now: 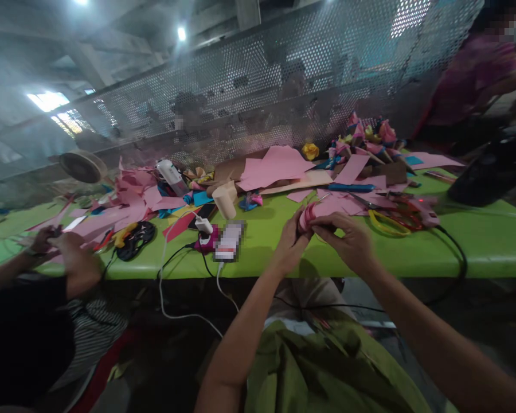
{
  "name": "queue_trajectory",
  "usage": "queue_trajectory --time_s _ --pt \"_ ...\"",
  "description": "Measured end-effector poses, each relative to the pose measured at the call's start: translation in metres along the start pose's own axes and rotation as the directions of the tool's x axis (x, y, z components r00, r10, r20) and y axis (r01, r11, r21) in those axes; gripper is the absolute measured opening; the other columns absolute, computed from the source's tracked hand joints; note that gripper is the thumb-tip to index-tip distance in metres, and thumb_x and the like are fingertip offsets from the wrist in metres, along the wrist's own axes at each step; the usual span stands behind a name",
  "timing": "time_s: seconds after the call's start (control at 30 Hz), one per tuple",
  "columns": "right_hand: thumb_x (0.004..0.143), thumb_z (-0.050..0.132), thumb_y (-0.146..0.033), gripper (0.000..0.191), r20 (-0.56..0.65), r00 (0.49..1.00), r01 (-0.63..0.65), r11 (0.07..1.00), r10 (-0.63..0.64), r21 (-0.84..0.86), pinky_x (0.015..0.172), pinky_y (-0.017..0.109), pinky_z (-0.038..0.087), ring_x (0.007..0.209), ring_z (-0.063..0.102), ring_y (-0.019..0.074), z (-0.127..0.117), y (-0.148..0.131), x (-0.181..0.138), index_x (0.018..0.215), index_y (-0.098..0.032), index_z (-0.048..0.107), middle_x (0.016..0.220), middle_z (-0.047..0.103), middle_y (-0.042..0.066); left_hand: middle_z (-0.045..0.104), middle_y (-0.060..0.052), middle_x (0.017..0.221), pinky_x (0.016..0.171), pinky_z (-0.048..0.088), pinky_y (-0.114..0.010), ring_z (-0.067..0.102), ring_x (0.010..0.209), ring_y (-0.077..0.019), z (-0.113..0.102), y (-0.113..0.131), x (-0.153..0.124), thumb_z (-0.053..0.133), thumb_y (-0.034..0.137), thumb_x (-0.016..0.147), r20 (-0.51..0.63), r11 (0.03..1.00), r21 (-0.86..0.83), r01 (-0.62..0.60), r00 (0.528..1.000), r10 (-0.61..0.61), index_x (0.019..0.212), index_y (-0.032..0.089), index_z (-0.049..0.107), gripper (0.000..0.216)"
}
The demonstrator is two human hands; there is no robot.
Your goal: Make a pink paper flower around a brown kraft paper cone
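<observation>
Between my two hands, just above the front part of the green table [413,252], is a rolled piece of pink paper [308,217] with curved layers. My left hand [293,244] wraps round its left side. At its right side my right hand [346,238] pinches the paper with thumb and bent fingers. Flat pink paper pieces [341,203] lie just beyond my hands. Scissors with yellow handles [389,225] rest to the right of my right hand, near a pink glue gun [427,212] with a black cord.
A phone [230,241] on a white cable lies left of my hands, by a pink power strip [206,238] and a cardboard tube [225,201]. Pink paper sheets [277,166] and paper flowers [361,137] are heaped behind. At left, a co-worker's hands [60,241] handle something small.
</observation>
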State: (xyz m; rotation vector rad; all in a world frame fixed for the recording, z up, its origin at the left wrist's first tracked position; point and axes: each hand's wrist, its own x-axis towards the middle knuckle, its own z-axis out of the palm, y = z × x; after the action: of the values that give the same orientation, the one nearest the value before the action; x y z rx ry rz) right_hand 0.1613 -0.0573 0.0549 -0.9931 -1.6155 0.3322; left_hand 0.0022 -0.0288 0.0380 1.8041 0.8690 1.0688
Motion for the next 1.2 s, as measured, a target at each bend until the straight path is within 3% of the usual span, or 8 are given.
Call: queue_trajectory --time_s 0.13,0.3,0.6,0.83,1.07,1.2 --pt "0.090 0.065 -0.032 0.011 0.021 0.998 -0.059 0.998 0.059 0.008 0.066 0.033 0.053 0.074 0.064 0.0203 0.006 0.003 -0.002 0.086 -0.025 0.073 0.079 0.070 0.004 0.043 -0.012 0.156 0.124 0.026 -0.047 0.038 0.145 -0.0257 0.005 0.003 -0.005 0.051 0.032 0.093 -0.014 0.981 0.195 0.003 1.000 0.000 0.157 0.024 0.028 0.068" --pt "0.091 0.064 -0.039 0.019 0.048 0.995 -0.095 0.995 0.093 0.040 0.067 0.033 0.052 0.073 0.062 0.0202 0.011 0.013 -0.006 0.081 -0.024 0.070 0.076 0.068 0.004 0.047 -0.013 0.151 0.120 0.031 -0.047 0.042 0.140 -0.0271 0.007 0.006 -0.008 0.051 0.027 0.091 0.021 0.964 0.266 0.021 0.999 -0.028 0.157 0.024 0.028 0.070" --pt "0.090 0.067 -0.045 0.022 -0.013 0.986 -0.166 0.980 0.168 0.108 0.068 0.034 0.051 0.074 0.064 0.0210 0.013 0.013 -0.012 0.079 -0.025 0.071 0.076 0.069 0.003 0.044 -0.009 0.159 0.125 0.026 -0.043 0.038 0.147 -0.0259 0.008 0.002 -0.008 0.045 0.027 0.094 -0.005 0.987 0.159 -0.039 0.999 0.040 0.154 0.022 0.033 0.061" --pt "0.092 0.063 -0.040 0.019 0.009 0.985 -0.172 0.977 0.172 0.126 0.070 0.034 0.052 0.078 0.065 0.0214 0.014 0.013 -0.014 0.083 -0.024 0.070 0.079 0.069 0.003 0.042 -0.008 0.160 0.127 0.026 -0.036 0.036 0.150 -0.0273 0.005 0.004 -0.009 0.049 0.023 0.093 0.020 0.993 0.085 -0.082 0.997 0.081 0.152 0.022 0.036 0.060" --pt "0.088 0.062 -0.029 0.010 0.061 0.978 -0.207 0.969 0.201 0.134 0.072 0.032 0.051 0.079 0.064 0.0200 0.011 0.010 -0.013 0.084 -0.023 0.071 0.081 0.069 0.003 0.047 -0.008 0.157 0.125 0.029 -0.050 0.042 0.146 -0.0317 0.008 -0.006 -0.006 0.053 0.023 0.088 -0.015 0.991 0.024 -0.131 0.991 0.131 0.149 0.026 0.043 0.061" --pt "0.088 0.062 -0.026 0.009 0.053 0.990 -0.136 0.987 0.132 0.089 0.073 0.033 0.051 0.078 0.064 0.0199 0.011 0.009 -0.012 0.085 -0.023 0.070 0.082 0.069 0.003 0.047 -0.008 0.158 0.126 0.027 -0.047 0.041 0.146 -0.0303 0.011 -0.010 -0.006 0.051 0.023 0.090 -0.034 0.990 -0.027 -0.137 0.990 0.136 0.149 0.024 0.044 0.059"
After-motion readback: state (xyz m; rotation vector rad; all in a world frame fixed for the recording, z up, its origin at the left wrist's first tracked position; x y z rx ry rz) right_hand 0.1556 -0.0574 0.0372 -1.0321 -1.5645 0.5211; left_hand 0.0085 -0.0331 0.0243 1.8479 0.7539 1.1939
